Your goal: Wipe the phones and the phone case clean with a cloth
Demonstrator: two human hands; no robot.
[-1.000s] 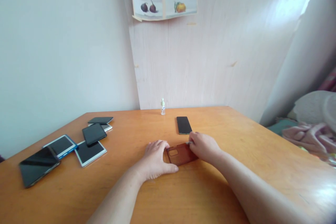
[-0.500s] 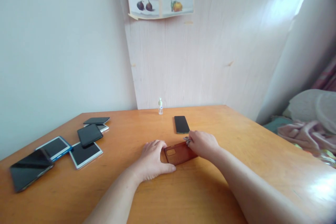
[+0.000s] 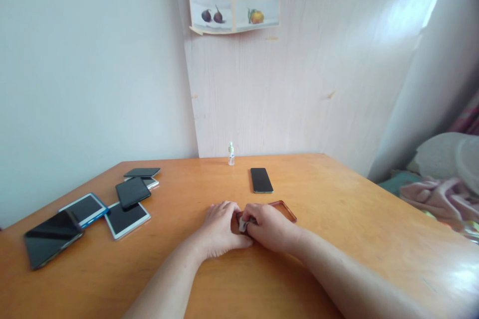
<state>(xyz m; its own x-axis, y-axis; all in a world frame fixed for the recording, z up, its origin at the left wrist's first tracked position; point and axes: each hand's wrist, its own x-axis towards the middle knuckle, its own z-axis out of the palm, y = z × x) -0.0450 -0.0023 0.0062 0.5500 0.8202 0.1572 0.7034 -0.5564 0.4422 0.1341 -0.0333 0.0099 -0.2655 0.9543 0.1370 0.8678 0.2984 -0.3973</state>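
A translucent reddish-brown phone case (image 3: 285, 210) lies on the wooden table with its inside facing up. My left hand (image 3: 223, 229) grips its left end between thumb and fingers. Over that same end, my right hand (image 3: 270, 227) is closed on a small crumpled grey cloth (image 3: 243, 224), pressed to the inside of the case. Much of the case, with its camera cutout, is hidden under my right hand. Just beyond the hands lies a black smartphone (image 3: 261, 180), screen up.
A small clear spray bottle (image 3: 231, 154) stands near the table's back edge. Several tablets and dark devices, among them a white tablet (image 3: 127, 219) and a black tablet (image 3: 52, 239), lie overlapping at the left. A pinkish cloth (image 3: 437, 197) is heaped beyond the table's right edge.
My right hand has slid left along the case with the cloth, from its far right part to the end by my left hand. My left hand keeps its hold.
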